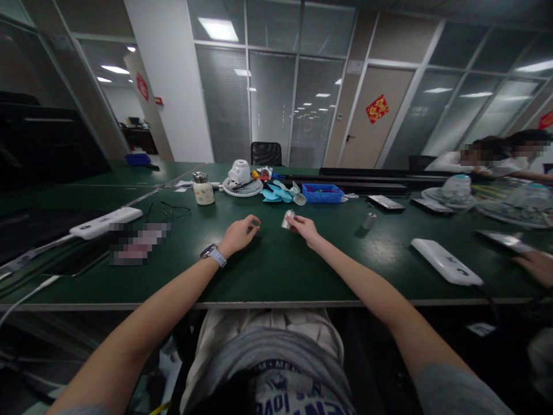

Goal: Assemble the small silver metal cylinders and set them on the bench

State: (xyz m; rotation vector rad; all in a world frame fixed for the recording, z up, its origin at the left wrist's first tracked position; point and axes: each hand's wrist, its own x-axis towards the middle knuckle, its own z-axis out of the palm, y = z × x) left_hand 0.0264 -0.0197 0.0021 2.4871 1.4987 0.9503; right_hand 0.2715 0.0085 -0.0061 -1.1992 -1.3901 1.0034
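Over the middle of the green table, my right hand (pixel 306 229) pinches a small silvery cylinder (pixel 287 219) between thumb and fingers. What exactly the cylinder is cannot be made out. My left hand (pixel 240 235), with a watch (pixel 213 254) on its wrist, rests a little to the left. Its fingers are curved and apart from the thumb, with nothing between them. Another silvery cylinder (pixel 369 221) stands on the table to the right of my right hand. Beyond both hands lie light-blue fan blades (pixel 280 192) and a white fan part (pixel 240 176).
A cream bottle (pixel 204 190) and a blue basket (pixel 322 193) stand farther back. White power strips (pixel 106 223) lie at left and right (pixel 447 262). Eyeglasses (pixel 175 208) are left of my left hand. Other people (pixel 488 155) sit at far right; someone's hand (pixel 536 266) shows at the right edge.
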